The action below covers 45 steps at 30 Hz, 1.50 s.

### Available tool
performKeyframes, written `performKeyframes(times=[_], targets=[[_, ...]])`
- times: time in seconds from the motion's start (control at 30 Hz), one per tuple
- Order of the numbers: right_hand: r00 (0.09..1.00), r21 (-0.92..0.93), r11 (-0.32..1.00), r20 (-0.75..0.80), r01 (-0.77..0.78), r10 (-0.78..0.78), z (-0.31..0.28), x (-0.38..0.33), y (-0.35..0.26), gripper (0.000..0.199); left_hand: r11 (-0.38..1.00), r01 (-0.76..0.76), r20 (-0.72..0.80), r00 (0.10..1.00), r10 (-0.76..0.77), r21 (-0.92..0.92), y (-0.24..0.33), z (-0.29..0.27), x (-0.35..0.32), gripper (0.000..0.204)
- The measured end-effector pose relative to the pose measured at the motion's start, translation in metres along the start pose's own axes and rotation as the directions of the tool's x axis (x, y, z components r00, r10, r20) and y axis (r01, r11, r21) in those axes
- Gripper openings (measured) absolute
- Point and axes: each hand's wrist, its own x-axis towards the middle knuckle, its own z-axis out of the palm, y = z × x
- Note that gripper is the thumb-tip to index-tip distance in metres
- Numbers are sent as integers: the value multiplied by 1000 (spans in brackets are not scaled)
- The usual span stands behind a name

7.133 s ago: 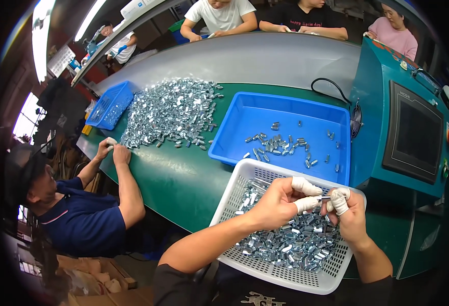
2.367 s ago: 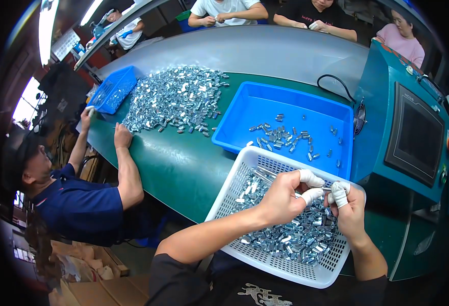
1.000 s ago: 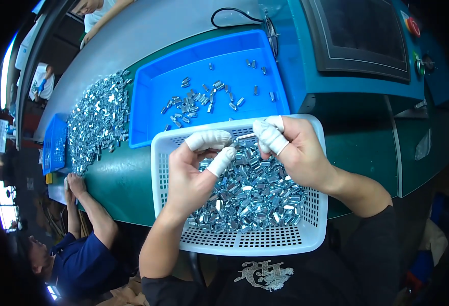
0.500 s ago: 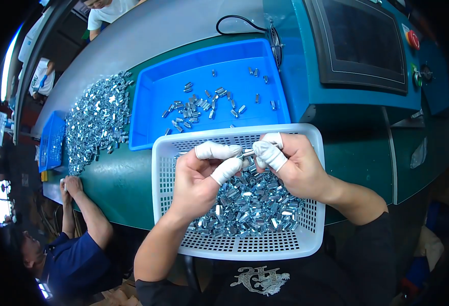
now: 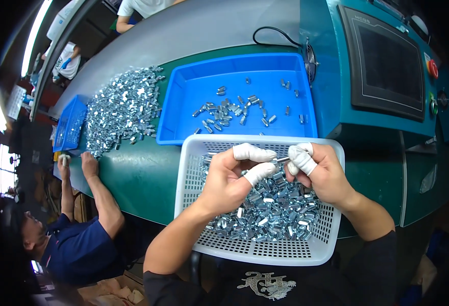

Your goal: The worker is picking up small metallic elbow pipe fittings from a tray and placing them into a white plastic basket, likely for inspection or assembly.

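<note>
Green counter [image 5: 137,178] curving through the middle of the frame, with grey surface [image 5: 219,30] beyond it toward the top and teal machine [image 5: 328,76] at upper right, dark screen [image 5: 387,64] on its front. Dense heap of metal pieces [image 5: 125,99] at upper left, beside small blue basket [image 5: 70,127]; co-worker's dark blue sleeve [image 5: 84,257] at lower left, co-worker's hands [image 5: 89,166] near the heap's lower edge.

White perforated basket [image 5: 265,260] at lower centre, thickly filled with loose metal parts [image 5: 265,219]. Blue tray [image 5: 234,71] just above it in the frame, bearing only a scatter of similar parts [image 5: 229,109]. Judging from this, handling of one piece under way and not complete; plenty loose in the white basket, far fewer in the tray. Impossible to tell finished parts from untouched ones at this size.

Slim metal rod [image 5: 283,159] over the white basket, right of centre, between left hand [image 5: 229,178] and right hand [image 5: 321,171]. Long axis nearly level across the frame, right end a touch higher; left end pointing at the left fingertips. Right grip clamped on the rod, white finger wraps [image 5: 301,159] close around its end. Left grip with thumb and forefinger near the opposite end; cannot tell whether clamped or merely touching.
</note>
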Motion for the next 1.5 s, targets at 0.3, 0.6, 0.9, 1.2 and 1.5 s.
performKeyframes(times=[0.3, 0.6, 0.9, 1.2, 1.5], targets=[[972, -116, 980, -151, 164, -181, 0, -2, 0, 35, 391, -185, -95, 798, 595, 902, -2, -16, 29, 17], [981, -34, 988, -117, 153, -156, 2, 0, 1, 28, 413, -230, 293, 952, -93, 881, -25, 18, -9, 32], [988, -25, 991, -84, 129, -131, 1, -4, 4, 28, 577, -103, 279, 933, -226, 810, -31, 8, -14, 19], [987, -32, 990, -71, 139, -141, 1, -1, 3, 31, 471, -180, 309, 927, -212, 863, -14, 11, -15, 12], [991, 59, 991, -68, 122, -118, -2, 2, 3, 28, 699, -54, 203, 970, -132, 713, 6, 13, -7, 18]])
